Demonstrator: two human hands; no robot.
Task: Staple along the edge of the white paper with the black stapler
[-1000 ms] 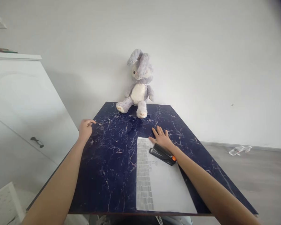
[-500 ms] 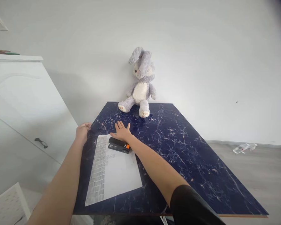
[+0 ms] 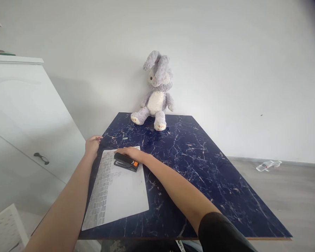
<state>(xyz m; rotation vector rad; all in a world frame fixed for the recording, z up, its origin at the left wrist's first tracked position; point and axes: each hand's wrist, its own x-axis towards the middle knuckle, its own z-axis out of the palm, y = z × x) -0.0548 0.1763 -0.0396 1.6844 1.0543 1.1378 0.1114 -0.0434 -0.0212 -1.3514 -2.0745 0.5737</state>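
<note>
A white sheet (image 3: 120,190) with a grey brick-pattern strip along its left side lies on the dark blue marbled table (image 3: 194,168), near the left front. A black stapler (image 3: 125,162) with an orange end rests on the sheet's far end. My right hand (image 3: 131,152) lies flat, palm down, on the sheet's far edge, just behind the stapler and touching it. My left hand (image 3: 92,144) rests on the table's left edge, fingers loosely curled, beside the sheet's far left corner.
A grey plush rabbit (image 3: 154,92) sits against the wall at the table's far edge. A white cabinet (image 3: 21,115) with a dark handle stands to the left. A small pale scrap (image 3: 125,138) lies behind my right hand. A clear plastic bottle (image 3: 267,165) lies on the floor, right.
My right hand has slid the sheet and stapler from the table's middle to the left side, and its fingers have flattened. My left hand stayed at the left edge.
</note>
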